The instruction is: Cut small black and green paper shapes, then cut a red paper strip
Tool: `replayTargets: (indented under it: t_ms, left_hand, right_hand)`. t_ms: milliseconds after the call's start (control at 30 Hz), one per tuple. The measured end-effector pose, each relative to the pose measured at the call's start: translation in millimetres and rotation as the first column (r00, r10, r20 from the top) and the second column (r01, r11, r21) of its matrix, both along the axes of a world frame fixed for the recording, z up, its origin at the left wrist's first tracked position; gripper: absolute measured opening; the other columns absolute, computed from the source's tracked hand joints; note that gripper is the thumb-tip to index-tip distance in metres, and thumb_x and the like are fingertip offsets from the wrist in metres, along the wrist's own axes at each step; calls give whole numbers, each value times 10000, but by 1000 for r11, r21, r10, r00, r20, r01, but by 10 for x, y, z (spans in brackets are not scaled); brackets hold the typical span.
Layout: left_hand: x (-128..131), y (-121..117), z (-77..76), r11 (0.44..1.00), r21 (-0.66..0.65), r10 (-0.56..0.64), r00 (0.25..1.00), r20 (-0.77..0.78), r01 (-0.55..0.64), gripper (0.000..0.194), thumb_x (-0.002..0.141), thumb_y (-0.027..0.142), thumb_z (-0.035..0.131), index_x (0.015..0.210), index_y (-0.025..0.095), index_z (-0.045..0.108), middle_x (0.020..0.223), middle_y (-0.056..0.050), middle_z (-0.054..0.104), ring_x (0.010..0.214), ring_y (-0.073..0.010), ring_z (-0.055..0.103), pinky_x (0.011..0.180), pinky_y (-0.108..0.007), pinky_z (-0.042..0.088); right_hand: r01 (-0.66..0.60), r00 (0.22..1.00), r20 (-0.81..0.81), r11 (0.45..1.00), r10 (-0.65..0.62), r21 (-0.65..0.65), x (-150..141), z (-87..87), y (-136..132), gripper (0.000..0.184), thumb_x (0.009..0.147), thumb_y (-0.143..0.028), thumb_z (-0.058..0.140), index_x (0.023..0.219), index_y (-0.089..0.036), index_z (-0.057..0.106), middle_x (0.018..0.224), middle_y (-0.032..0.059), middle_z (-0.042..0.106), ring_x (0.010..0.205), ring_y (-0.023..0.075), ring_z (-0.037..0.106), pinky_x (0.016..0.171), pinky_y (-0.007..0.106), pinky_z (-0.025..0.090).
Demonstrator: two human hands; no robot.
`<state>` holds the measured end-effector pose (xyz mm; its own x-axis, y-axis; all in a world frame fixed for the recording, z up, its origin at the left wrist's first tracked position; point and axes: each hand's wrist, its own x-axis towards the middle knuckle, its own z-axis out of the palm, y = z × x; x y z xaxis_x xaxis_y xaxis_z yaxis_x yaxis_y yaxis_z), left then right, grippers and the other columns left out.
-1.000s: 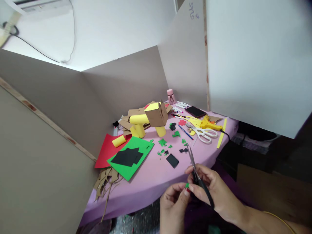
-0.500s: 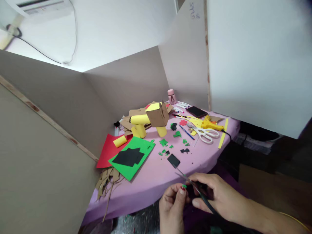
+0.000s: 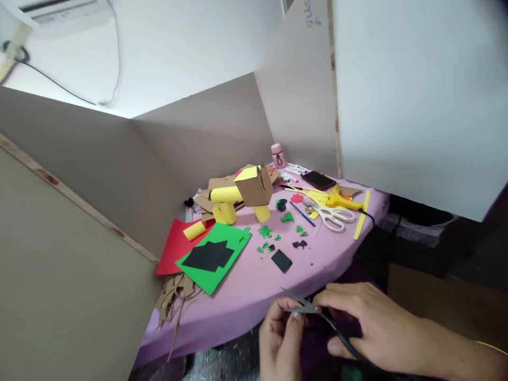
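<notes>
Just off the near edge of the bench point(image 3: 246, 280), the left hand point(image 3: 280, 338) pinches a green scrap point(image 3: 299, 305) (mostly hidden) in its fingers; the right hand point(image 3: 369, 317), fingers partly spread, holds scissors point(image 3: 317, 309), blades parted.

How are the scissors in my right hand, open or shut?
Open. The scissors in your right hand have their blades spread apart in a V at your left hand.

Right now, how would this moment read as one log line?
left hand: pinching green scrap | right hand: holding black-handled scissors, blades apart | table: white-handled scissors, black rectangle
</notes>
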<state>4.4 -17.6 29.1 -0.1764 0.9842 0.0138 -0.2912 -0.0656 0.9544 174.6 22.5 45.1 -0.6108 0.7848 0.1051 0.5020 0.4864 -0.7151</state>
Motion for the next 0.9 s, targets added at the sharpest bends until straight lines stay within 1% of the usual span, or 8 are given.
replayTargets:
  t_ms: [100, 233, 533, 700, 800, 900]
  left_hand:
    - [-9, 1, 29, 1000, 26, -13, 1000, -23, 13, 221, 690, 364, 741, 697, 158, 660, 606, 8, 641, 605, -117, 520, 603, -198, 400]
    - [-17, -1, 27, 1000, 18, -23, 999, -36, 24, 221, 700, 369, 729, 706, 162, 652, 627, 3, 644, 614, -120, 513, 604, -200, 396]
    - [-20, -16, 35, 1000, -11, -16, 997, -71, 15, 201, 701, 349, 720, 719, 170, 633, 635, 0, 634, 622, -128, 510, 608, -209, 400]
    - [-41, -16, 21, 1000, 4, -22, 988, -152, 23, 202, 716, 362, 697, 730, 177, 618, 628, 13, 591, 620, -129, 475, 600, -210, 386]
    - [-62, -10, 6, 1000, 15, -22, 976, -215, 26, 184, 731, 356, 673, 734, 182, 613, 631, 15, 574, 618, -132, 458, 591, -212, 377]
    - [-81, 0, -14, 999, 5, -30, 969, -246, 32, 159, 733, 340, 658, 729, 190, 606, 636, 13, 577, 615, -137, 461, 587, -218, 378]
  right_hand:
    - [-4, 1000, 17, 1000, 4, 4, 7, -9, -6, 344, 639, -202, 720, 967, -274, 648, 839, -19, 644, 737, 190, 581, 697, 288, 393]
    - [-6, 1000, 24, 1000, 6, 11, 8, -18, -17, 330, 645, -211, 723, 960, -276, 646, 836, -22, 643, 734, 189, 577, 694, 287, 385]
    - [-50, 999, 6, 999, 50, 8, 19, 3, -13, 290, 645, -201, 721, 921, -261, 652, 761, -45, 629, 631, 140, 528, 591, 236, 335]
    - [-56, 998, 15, 998, 56, 7, 26, 20, -1, 266, 637, -208, 728, 887, -248, 647, 722, -53, 609, 596, 126, 500, 547, 222, 305]
    - [-57, 998, 19, 998, 56, 17, 34, 7, 6, 248, 640, -207, 727, 869, -244, 638, 734, -53, 617, 611, 128, 516, 553, 223, 302]
    - [-62, 998, 27, 998, 62, 24, 42, -5, 11, 244, 643, -206, 724, 865, -242, 631, 745, -52, 623, 625, 132, 526, 556, 227, 297]
